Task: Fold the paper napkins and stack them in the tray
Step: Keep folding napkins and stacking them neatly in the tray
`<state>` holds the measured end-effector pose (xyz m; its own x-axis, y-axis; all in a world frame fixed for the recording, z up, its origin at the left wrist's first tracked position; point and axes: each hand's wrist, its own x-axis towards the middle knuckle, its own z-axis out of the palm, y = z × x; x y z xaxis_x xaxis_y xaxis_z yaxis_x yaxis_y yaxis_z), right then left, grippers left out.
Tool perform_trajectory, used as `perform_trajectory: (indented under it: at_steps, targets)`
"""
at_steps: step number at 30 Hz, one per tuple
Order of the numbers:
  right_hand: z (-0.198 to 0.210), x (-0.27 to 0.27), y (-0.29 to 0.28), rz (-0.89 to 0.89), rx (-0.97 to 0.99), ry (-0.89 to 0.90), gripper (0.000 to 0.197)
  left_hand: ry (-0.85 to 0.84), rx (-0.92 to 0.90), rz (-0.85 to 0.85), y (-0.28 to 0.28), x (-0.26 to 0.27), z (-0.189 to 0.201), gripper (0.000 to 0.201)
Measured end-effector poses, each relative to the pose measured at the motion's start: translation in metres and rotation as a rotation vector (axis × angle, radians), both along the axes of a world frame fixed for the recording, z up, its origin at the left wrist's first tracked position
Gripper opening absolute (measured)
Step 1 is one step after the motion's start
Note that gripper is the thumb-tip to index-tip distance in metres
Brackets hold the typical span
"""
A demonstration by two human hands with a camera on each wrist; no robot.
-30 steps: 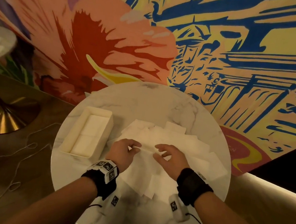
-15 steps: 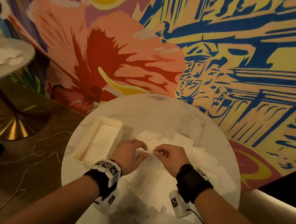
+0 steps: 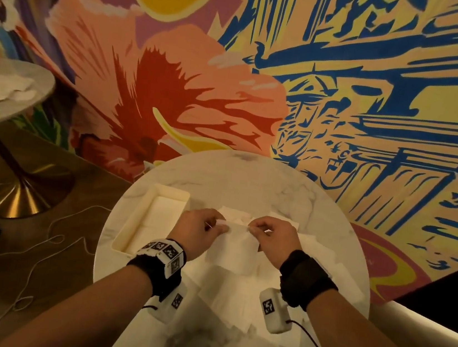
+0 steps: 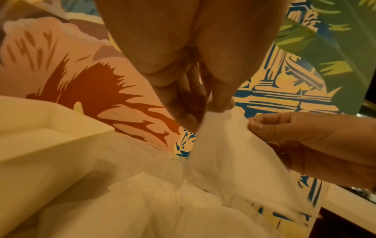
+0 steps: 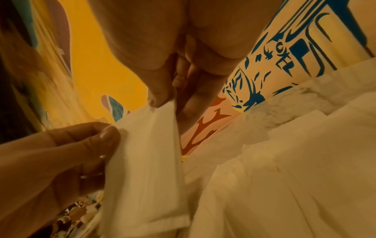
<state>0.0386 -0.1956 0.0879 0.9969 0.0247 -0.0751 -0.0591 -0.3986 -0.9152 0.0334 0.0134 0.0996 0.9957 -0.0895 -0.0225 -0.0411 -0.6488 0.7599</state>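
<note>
A white paper napkin hangs above the round marble table, held by its top edge. My left hand pinches its left corner and my right hand pinches its right corner. In the left wrist view the napkin droops from my left fingers. The right wrist view has the napkin hanging folded between both hands. A cream rectangular tray at the table's left holds folded napkins. Several loose napkins lie spread under and to the right of my hands.
A painted mural wall stands close behind the table. A second round table with white papers on it is at the far left on a brass base. A thin white cord loops on the wooden floor.
Both hands have drawn together and lifted one napkin off the pile by its top edge. The head view has shifted, so the table sits lower and further right in the picture.
</note>
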Motion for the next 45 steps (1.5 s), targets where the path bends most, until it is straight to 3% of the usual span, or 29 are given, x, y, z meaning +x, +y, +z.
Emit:
perform_trajectory:
  at_steps: [4, 7, 9, 12, 15, 19, 23, 30, 36, 41, 45]
  targets:
    - [0.004, 0.002, 0.006, -0.033, 0.114, 0.028, 0.008, 0.083, 0.022, -0.041, 0.003, -0.003, -0.009, 0.026]
    - [0.003, -0.002, 0.011, -0.025, 0.242, 0.098, 0.05, 0.077, -0.126, -0.029, 0.003, -0.006, -0.009, 0.019]
    - [0.0, -0.006, 0.017, -0.021, 0.25, 0.093, 0.06, 0.075, -0.18, -0.043, 0.001, -0.006, -0.007, 0.019]
    - [-0.006, -0.004, 0.023, -0.051, 0.231, 0.091, 0.04, 0.085, -0.189, -0.045, 0.0, -0.004, -0.007, 0.017]
    - [-0.006, 0.002, 0.02, -0.115, 0.329, 0.139, 0.015, 0.088, -0.203, 0.016, 0.004, -0.003, -0.007, 0.017]
    - [0.0, 0.0, 0.016, -0.117, 0.416, 0.212, 0.022, 0.07, -0.216, 0.097, 0.007, -0.002, -0.007, 0.015]
    - [-0.005, -0.013, 0.026, 0.032, 0.38, 0.236, 0.032, 0.064, -0.29, 0.091, 0.0, -0.006, -0.005, 0.018]
    - [-0.007, -0.009, 0.025, -0.02, 0.324, 0.232, 0.014, 0.169, -0.366, 0.083, 0.006, -0.011, -0.009, 0.028]
    - [-0.009, 0.002, 0.03, -0.007, 0.257, 0.259, 0.022, 0.192, -0.394, 0.13, 0.024, -0.01, -0.009, 0.03]
    - [0.004, 0.023, 0.047, 0.092, 0.037, 0.07, 0.034, 0.228, -0.382, 0.149, 0.05, -0.01, -0.012, 0.033]
    - [0.014, 0.043, 0.074, 0.189, -0.206, -0.087, 0.009, 0.243, -0.338, 0.142, 0.069, -0.011, -0.01, 0.034]
